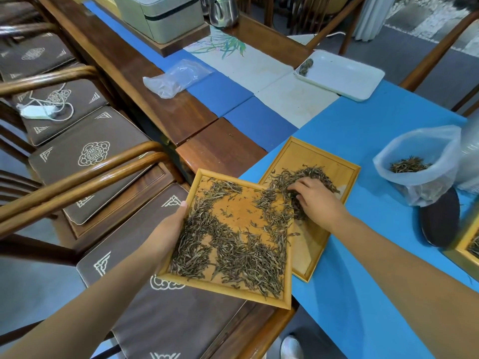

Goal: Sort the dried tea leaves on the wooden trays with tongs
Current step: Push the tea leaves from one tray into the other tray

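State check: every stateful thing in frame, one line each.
Near wooden tray: held tilted, overlapping the other tray, leaves scattered.
Far wooden tray: flat on the blue cloth, leaf pile.
Left hand: grips near tray's edge.
Right hand: fingers curled into the leaf pile, no tongs.
Plastic bag: open, leaves inside.
White tray: nearly empty, small dark clump in one corner.

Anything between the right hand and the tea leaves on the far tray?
Nothing visible. The right hand already rests its fingers in the tea leaves on the far wooden tray. No tongs are in view.
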`<act>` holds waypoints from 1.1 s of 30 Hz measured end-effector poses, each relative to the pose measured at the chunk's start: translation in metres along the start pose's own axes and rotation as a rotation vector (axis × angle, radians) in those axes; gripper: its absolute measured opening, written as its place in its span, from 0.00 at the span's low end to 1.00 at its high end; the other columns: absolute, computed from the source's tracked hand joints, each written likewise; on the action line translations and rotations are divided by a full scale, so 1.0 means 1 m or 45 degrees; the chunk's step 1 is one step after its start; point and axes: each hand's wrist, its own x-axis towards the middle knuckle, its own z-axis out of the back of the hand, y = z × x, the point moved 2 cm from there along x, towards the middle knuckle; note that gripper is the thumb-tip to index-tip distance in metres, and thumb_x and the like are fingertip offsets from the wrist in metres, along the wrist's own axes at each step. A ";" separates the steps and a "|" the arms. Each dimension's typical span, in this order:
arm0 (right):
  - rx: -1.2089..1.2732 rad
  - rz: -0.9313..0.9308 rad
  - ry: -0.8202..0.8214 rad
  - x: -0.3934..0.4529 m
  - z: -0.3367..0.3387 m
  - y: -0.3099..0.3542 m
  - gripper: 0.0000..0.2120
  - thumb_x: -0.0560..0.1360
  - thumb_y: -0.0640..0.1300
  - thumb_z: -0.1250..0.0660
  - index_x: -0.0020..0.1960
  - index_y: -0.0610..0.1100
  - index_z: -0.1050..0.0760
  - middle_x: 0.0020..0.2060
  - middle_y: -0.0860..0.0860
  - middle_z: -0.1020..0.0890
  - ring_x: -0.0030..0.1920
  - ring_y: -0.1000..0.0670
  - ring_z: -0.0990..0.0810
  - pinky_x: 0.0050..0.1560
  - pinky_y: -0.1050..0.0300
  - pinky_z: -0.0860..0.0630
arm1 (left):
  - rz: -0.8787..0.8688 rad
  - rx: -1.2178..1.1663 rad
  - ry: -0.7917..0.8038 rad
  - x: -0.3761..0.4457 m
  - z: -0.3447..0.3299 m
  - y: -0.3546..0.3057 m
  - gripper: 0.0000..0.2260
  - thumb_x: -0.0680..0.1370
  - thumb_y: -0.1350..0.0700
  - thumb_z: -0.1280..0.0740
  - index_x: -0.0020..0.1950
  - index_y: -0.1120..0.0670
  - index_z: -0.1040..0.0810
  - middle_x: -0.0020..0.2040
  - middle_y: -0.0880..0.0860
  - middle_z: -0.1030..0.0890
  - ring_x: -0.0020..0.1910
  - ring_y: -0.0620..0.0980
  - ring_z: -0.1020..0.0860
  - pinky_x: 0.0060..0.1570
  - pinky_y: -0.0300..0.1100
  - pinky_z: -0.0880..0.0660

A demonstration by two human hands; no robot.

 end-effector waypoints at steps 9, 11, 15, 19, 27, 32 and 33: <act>0.225 0.324 -0.005 -0.039 0.013 0.070 0.17 0.77 0.47 0.40 0.65 0.54 0.32 0.64 0.53 0.28 0.65 0.54 0.32 0.65 0.63 0.41 | 0.012 -0.040 0.047 0.002 0.000 0.000 0.28 0.76 0.33 0.48 0.51 0.51 0.18 0.47 0.56 0.14 0.45 0.57 0.15 0.51 0.50 0.23; 0.225 0.424 0.086 -0.059 0.007 0.084 0.17 0.77 0.49 0.41 0.66 0.56 0.33 0.65 0.55 0.30 0.66 0.55 0.34 0.65 0.63 0.42 | 0.001 -0.030 0.054 0.003 0.001 -0.002 0.28 0.76 0.32 0.48 0.51 0.51 0.17 0.47 0.56 0.14 0.46 0.57 0.15 0.54 0.51 0.23; 0.203 0.538 0.151 -0.091 -0.005 0.090 0.16 0.79 0.49 0.43 0.66 0.54 0.33 0.64 0.53 0.29 0.65 0.55 0.35 0.64 0.64 0.39 | -0.009 -0.020 0.038 0.006 0.003 -0.005 0.28 0.76 0.32 0.47 0.50 0.51 0.18 0.45 0.56 0.14 0.43 0.55 0.15 0.44 0.46 0.22; 0.194 0.539 0.115 -0.102 -0.011 0.088 0.14 0.79 0.44 0.42 0.63 0.49 0.28 0.60 0.50 0.25 0.62 0.51 0.30 0.60 0.59 0.31 | -0.013 -0.020 0.047 0.008 0.003 -0.007 0.27 0.75 0.32 0.46 0.50 0.51 0.18 0.46 0.56 0.14 0.44 0.56 0.15 0.51 0.50 0.22; 0.188 0.459 0.021 -0.089 -0.017 0.078 0.15 0.77 0.39 0.37 0.62 0.49 0.27 0.59 0.50 0.25 0.62 0.50 0.29 0.60 0.59 0.30 | 0.018 -0.078 0.123 0.007 -0.007 -0.007 0.28 0.76 0.32 0.47 0.55 0.51 0.19 0.49 0.58 0.15 0.48 0.59 0.16 0.55 0.53 0.23; 0.198 0.422 -0.018 -0.072 -0.016 0.072 0.16 0.76 0.38 0.38 0.62 0.48 0.28 0.60 0.50 0.25 0.62 0.50 0.30 0.60 0.58 0.31 | 0.021 -0.082 0.155 0.006 -0.012 -0.008 0.29 0.75 0.32 0.47 0.55 0.52 0.19 0.50 0.58 0.15 0.48 0.59 0.16 0.56 0.54 0.24; 0.206 0.409 -0.026 -0.069 -0.015 0.071 0.15 0.77 0.38 0.38 0.62 0.48 0.28 0.60 0.50 0.25 0.62 0.50 0.30 0.61 0.58 0.31 | 0.020 -0.080 0.159 0.005 -0.013 -0.008 0.29 0.75 0.32 0.47 0.55 0.52 0.19 0.50 0.58 0.15 0.48 0.59 0.16 0.57 0.54 0.24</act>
